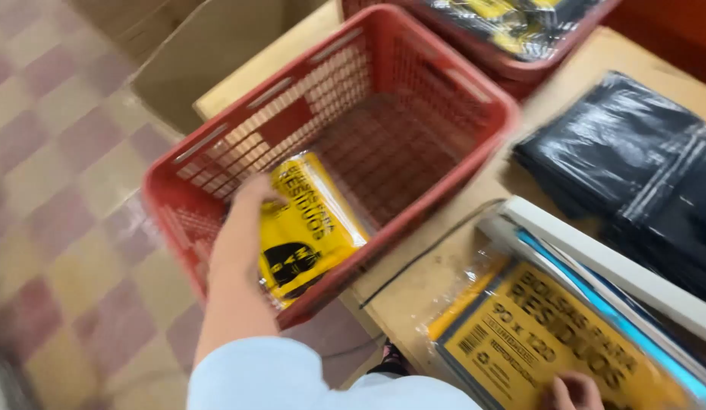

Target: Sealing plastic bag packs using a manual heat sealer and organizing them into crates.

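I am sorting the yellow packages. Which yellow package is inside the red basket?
The small yellow package under the left hand, lying in the near red basket. The other, larger yellow package lies flat on the wooden table, touched by the right hand.

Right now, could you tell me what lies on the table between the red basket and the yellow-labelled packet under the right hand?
A thin black cord crosses bare wooden table there, in the head view.

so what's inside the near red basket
One yellow packet with black print, the left hand on it. The rest of the red basket shows bare mesh; under the packet is hidden.
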